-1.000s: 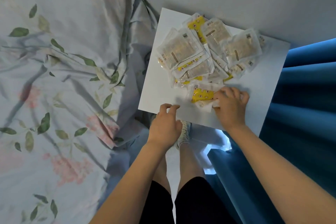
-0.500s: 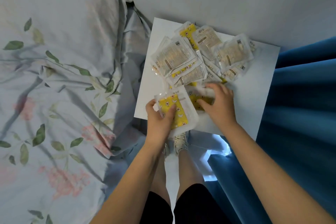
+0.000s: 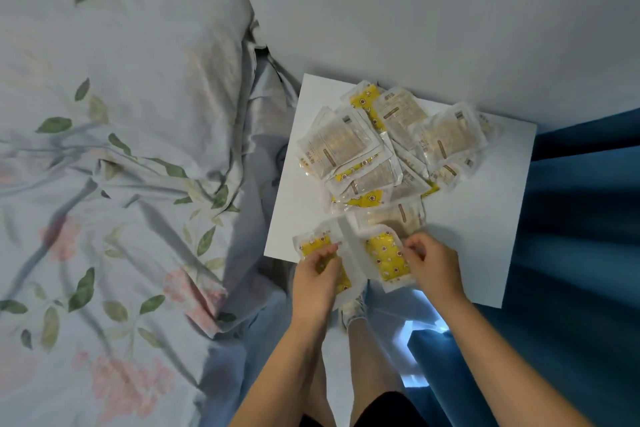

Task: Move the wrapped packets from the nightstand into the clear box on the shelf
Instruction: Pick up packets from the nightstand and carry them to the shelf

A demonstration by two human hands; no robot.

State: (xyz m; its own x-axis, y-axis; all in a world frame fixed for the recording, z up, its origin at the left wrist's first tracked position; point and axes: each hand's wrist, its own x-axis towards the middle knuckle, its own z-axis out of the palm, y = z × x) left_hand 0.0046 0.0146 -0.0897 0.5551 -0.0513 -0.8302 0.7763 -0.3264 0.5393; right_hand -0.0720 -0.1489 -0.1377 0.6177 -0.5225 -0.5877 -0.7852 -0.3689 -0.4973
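Presently we list, by size. Item one: our bed with pale floral bedding (image 3: 114, 156), leaves and pink blossoms printed on it, filling the left side, its rumpled edge hanging just beside the nightstand. Item two: the plain pale wall (image 3: 433, 10) across the top right. Item three: deep blue pleated fabric (image 3: 581, 236) along the right, reaching down past our legs. Item four: the white square nightstand surface (image 3: 485, 218), set between bed and blue fabric, its far edge against the wall. Item five: the heap of clear-wrapped packets (image 3: 381, 149), some showing beige contents, some yellow patterned ones, overlapping loosely on the far half of the surface. Item six: our left hand (image 3: 317, 282) at the near left corner of the surface, fingers (image 3: 327, 251) curled over a yellow patterned packet in clear wrap (image 3: 311, 248), which overhangs the surface edge. Item seven: our right hand (image 3: 431, 265), fingers bent and pinching the right edge of a second yellow patterned packet (image 3: 384, 255), which lies just beside the first, the two wrappers touching at their inner edges. Item eight: one sock-clad foot (image 3: 353, 310) on the floor below, between our forearms.
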